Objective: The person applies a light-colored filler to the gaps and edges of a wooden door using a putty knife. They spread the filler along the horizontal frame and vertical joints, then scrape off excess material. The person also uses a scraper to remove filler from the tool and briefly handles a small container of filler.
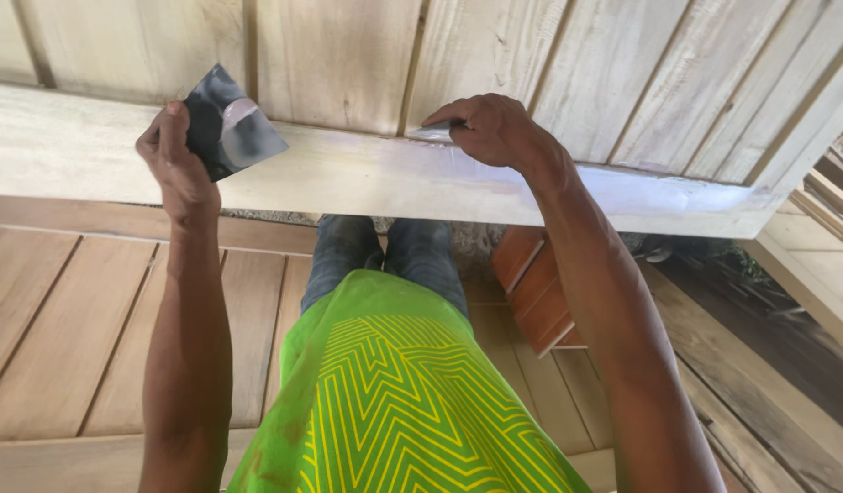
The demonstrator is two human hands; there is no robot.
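Observation:
My left hand (173,157) holds up a dark square plate (228,123) carrying a pale grey blob of filler, just in front of the wooden door panel (348,55). My right hand (491,128) presses a small flat scraper blade (432,133) against the top edge of the door's pale horizontal rail (367,178), where a whitish smear of filler spreads to the right. Only the blade's tip shows; my fingers cover the remainder.
Another brown wooden door panel (65,329) lies flat under the raised one on the left. A reddish-brown stack of boards (540,292) sits below the rail near my legs. Rough planks (769,402) and dark ground lie to the right.

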